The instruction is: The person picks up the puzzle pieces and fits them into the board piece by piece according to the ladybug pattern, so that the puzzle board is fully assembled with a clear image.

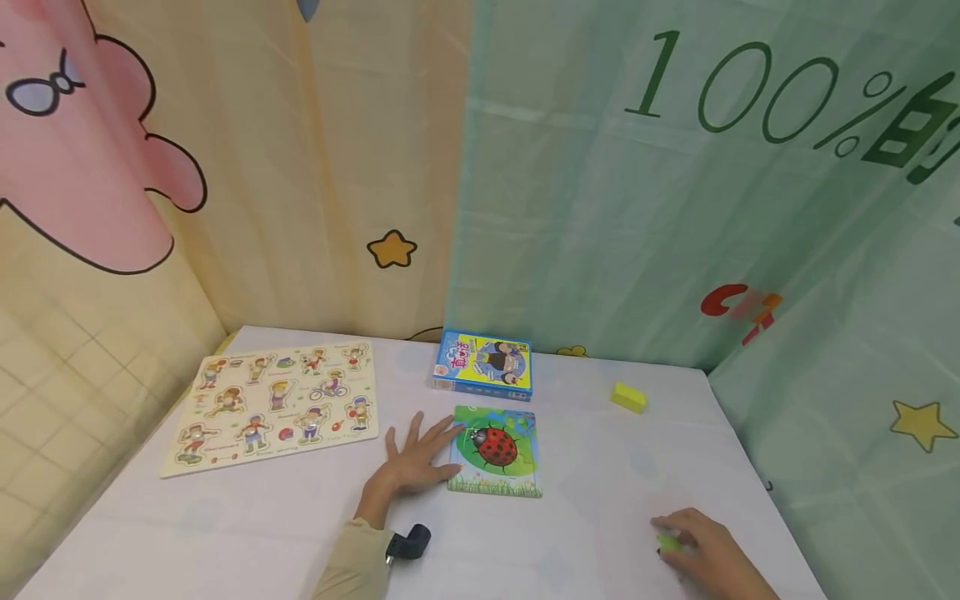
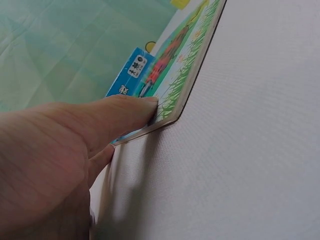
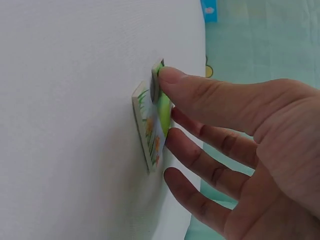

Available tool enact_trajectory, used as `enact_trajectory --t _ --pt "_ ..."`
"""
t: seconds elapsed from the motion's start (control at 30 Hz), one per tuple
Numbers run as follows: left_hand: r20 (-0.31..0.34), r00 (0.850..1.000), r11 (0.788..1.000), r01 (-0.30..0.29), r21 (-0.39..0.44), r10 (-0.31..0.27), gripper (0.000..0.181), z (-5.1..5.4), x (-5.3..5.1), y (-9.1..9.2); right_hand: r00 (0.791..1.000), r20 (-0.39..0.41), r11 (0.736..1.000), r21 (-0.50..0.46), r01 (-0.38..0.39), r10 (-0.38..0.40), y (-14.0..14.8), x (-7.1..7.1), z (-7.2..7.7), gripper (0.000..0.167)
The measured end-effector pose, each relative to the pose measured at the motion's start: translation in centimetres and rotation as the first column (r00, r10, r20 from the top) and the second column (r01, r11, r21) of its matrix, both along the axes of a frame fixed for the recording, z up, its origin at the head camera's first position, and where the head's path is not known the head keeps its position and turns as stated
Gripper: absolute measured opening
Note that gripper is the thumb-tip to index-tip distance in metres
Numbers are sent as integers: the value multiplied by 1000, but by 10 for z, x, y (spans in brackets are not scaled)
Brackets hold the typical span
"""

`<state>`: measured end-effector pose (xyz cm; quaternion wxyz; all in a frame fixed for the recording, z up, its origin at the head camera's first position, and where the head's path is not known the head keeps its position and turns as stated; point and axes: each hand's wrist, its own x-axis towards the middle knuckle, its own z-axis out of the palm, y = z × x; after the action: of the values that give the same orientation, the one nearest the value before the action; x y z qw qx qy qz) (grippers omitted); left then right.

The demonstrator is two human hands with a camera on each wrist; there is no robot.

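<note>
The ladybug jigsaw puzzle (image 1: 498, 479) lies flat on the white table in the head view. At its left edge rests my left hand (image 1: 411, 467), fingers spread, fingertips on the border. In the left wrist view the thumb (image 2: 127, 110) presses on a corner of the puzzle. Farther right, near the table's front, my right hand (image 1: 708, 546) pinches a small green puzzle piece (image 1: 667, 543). The right wrist view shows this puzzle piece (image 3: 150, 127) with printed grass and flowers, tilted close to the tabletop; the thumb is on its upper end. Its far side is partly hidden.
A blue and yellow card box (image 1: 483, 367) stands just behind the puzzle. To the left lies a wooden board of sports figures (image 1: 277, 408). A small yellow block (image 1: 628, 397) sits at the back right. Curtains (image 1: 600, 208) hang behind the table (image 1: 585, 517).
</note>
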<state>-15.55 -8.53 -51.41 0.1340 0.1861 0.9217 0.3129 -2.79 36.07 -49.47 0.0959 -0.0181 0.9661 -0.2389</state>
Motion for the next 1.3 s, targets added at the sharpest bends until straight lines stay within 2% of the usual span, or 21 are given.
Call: enact_trajectory --t 0.13,0.27,0.37,0.53,0.7,0.77,0.93,1.07,1.3 --pt "8 1000 1000 1 15 -1 65 -1 1 -1 999 -45 999 -42 -30 28 2 2 -1 26" --pt "12 1000 1000 4 24 -5 64 1 1 -1 998 -34 998 -32 53 -55 -3 0 -1 21" --pt "20 1000 1000 5 24 -6 64 2 1 -2 996 -30 997 2 81 -81 -6 -3 -1 20" --pt "13 1000 1000 0 7 0 64 3 1 -2 999 -43 999 8 33 -33 -4 -7 -2 17" --pt "3 1000 1000 3 -4 -3 64 1 0 -2 999 24 999 -25 -42 43 5 -6 -1 45" --pt "3 1000 1000 6 -9 -6 64 0 0 -2 996 33 996 -41 -85 87 9 -4 -1 49" --pt "11 1000 1000 6 -16 -6 64 -2 0 0 989 28 987 -75 -146 148 15 -2 -2 38" --pt "21 1000 1000 5 -16 -4 64 -3 1 1 983 11 980 -84 -182 183 16 -5 -1 35" --pt "24 1000 1000 1 -19 0 64 -1 -2 0 985 -26 981 -86 -173 172 5 -17 14 26"
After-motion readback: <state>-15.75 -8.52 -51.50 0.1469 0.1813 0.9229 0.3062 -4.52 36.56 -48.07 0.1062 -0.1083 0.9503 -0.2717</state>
